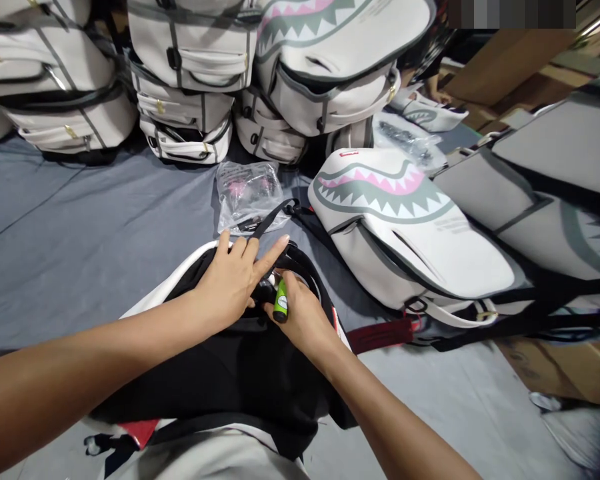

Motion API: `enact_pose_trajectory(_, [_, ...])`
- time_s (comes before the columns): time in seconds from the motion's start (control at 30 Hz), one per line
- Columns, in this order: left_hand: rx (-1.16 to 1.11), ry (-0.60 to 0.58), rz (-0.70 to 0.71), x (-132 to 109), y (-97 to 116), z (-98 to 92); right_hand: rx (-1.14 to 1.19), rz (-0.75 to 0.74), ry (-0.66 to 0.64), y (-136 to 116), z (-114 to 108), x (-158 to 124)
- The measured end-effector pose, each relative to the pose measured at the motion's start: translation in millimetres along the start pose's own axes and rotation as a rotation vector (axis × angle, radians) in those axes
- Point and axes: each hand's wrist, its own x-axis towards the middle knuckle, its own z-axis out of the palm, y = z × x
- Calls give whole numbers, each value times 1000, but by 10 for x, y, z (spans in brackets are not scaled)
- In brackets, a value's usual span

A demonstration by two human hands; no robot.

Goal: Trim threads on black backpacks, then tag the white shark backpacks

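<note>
A backpack lies in front of me with its black side up and white edging. My left hand grips its far end near the strap loops, with the index finger stretched out. Close beside it, my right hand is closed around a small tool with a green-and-black handle. The tool's working end is hidden among the black straps and my fingers. A black strap runs from the backpack toward a clear plastic bag with pink and black pieces inside.
Stacks of white backpacks stand along the back. At right lies a white backpack with a shark-mouth print, with more backpacks beyond it. A dark red strap crosses the grey cloth. Cardboard boxes and another person's hand show behind.
</note>
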Motion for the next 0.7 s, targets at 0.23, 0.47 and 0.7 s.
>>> enact_pose_trajectory(0.23, [12,-56,-6,37,51,-66,188,-37,116,158,125,-92])
enact_pose_trajectory(0.47, [-10,-86,-19,95,105,-56,323,-73,201,252,184,-168])
enact_pose_trajectory(0.7, [-37,-200,64,140,-83,-162,309,-78,195,270,195,-148])
